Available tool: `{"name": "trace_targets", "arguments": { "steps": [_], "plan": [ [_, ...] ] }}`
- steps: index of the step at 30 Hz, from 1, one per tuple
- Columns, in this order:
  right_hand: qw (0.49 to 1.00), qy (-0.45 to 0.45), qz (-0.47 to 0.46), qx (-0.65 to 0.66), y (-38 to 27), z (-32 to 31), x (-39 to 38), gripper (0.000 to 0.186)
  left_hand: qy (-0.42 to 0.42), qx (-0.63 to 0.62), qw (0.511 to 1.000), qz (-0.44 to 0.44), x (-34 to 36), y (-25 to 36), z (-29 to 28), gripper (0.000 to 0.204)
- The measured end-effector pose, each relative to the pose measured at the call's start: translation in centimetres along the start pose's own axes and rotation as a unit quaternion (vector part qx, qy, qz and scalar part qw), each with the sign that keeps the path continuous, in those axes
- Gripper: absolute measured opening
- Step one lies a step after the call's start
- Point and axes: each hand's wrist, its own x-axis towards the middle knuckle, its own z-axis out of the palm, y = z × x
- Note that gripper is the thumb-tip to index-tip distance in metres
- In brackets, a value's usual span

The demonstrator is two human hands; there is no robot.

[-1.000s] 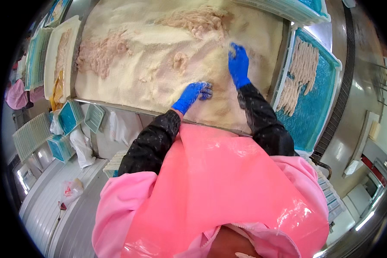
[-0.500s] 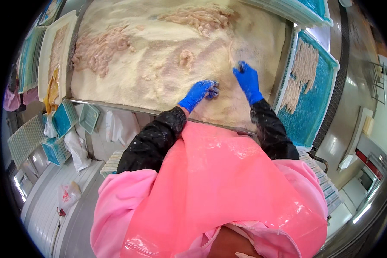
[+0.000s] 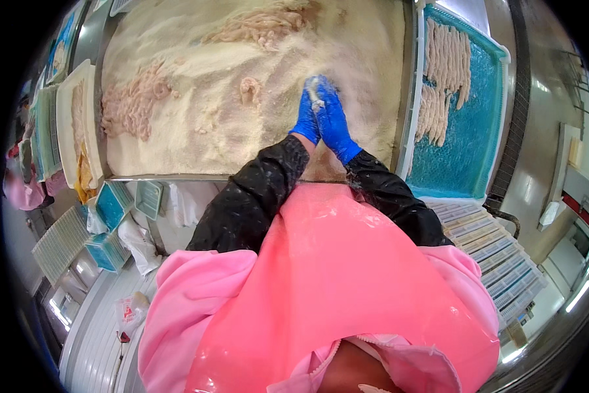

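Blue gloves [image 3: 334, 121] and black sleeves [image 3: 252, 193] accompany a glossy pink apron [image 3: 347, 275].

Above the crumb-filled tray [image 3: 183, 177], the left hand [image 3: 305, 119] and right hand [image 3: 334, 121] press a pale coated piece [image 3: 316, 93]; right of it sits a blue-lined crate [image 3: 461, 154].

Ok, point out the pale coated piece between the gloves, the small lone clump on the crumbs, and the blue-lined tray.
Coated piece [image 3: 316, 99]: head view, its exposed upper side.
Lone clump [image 3: 250, 90]: head view, its middle.
Blue-lined tray [image 3: 450, 162]: head view, a bare patch of lining.
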Motion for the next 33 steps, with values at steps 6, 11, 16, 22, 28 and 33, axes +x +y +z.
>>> {"name": "trace_targets", "arguments": {
  "steps": [6, 11, 16, 22, 28, 33],
  "plan": [
    [0.978, -0.021, 0.045, -0.202, 5.7, 1.1, -0.5, 0.056, -0.213, 0.156, 0.962, -0.075, -0.2, 1.2, 0.0, 0.041],
    [0.966, 0.042, -0.024, -0.255, 3.5, -3.5, -0.6, 0.042, -0.095, 0.213, 0.966, -0.109, -3.8, 2.6, 2.3, 0.048],
    [0.961, 0.01, -0.02, -0.277, -0.5, -5.4, -1.5, 0.032, -0.067, -0.168, 0.955, -0.234, -5.2, 3.1, 2.6, 0.065],
    [0.874, 0.005, 0.294, 0.387, -2.4, -15.6, -2.1, 0.02, 0.017, 0.125, 0.963, -0.238, -6.8, 4.6, 1.6, 0.064],
    [0.951, 0.118, 0.262, 0.114, 2.0, -30.8, -2.0, 0.035, 0.057, 0.076, 0.963, -0.252, -6.4, 5.4, 0.7, 0.062],
    [0.921, 0.069, 0.122, -0.364, 6.8, -32.7, -1.3, 0.035, 0.059, 0.101, 0.964, -0.24, -5.9, 5.1, 1.1, 0.062]
  ]
}}
